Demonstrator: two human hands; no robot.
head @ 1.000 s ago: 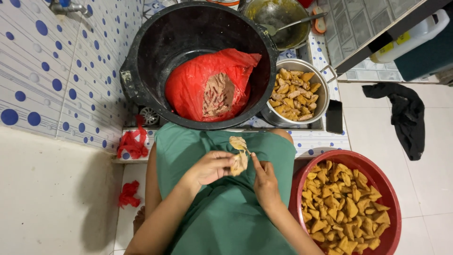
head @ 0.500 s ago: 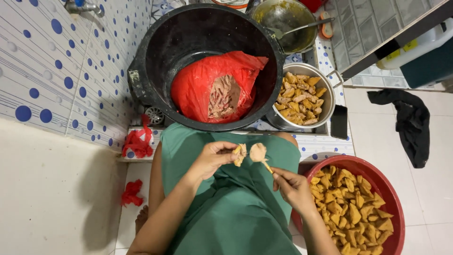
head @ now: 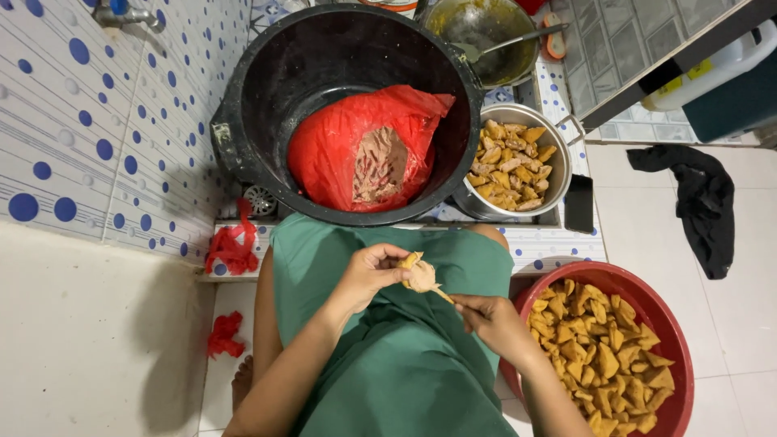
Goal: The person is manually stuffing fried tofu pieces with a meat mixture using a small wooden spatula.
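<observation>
My left hand [head: 368, 275] holds a piece of fried tofu [head: 420, 274] with pale filling over my green-clad lap. My right hand [head: 490, 317] grips a thin stick [head: 443, 294] whose tip touches the tofu piece. A red plastic bag [head: 336, 150] of pinkish-brown filling lies inside a large black tub [head: 267, 97] in front of my knees. A metal pot [head: 558, 154] of tofu pieces stands to the tub's right. A red basin [head: 676, 340] full of tofu pieces sits by my right side.
A greenish bowl [head: 477, 24] with a spoon stands behind the tub. A black phone [head: 579, 204] lies by the pot. Dark cloth [head: 704, 202] lies on the floor at right. Red plastic scraps [head: 231, 247] lie at left, beside a dotted tiled wall [head: 89, 121].
My hands were together on the tofu, then my right hand drew away toward the red basin. Now it is back at the tofu piece with the stick's tip against it.
</observation>
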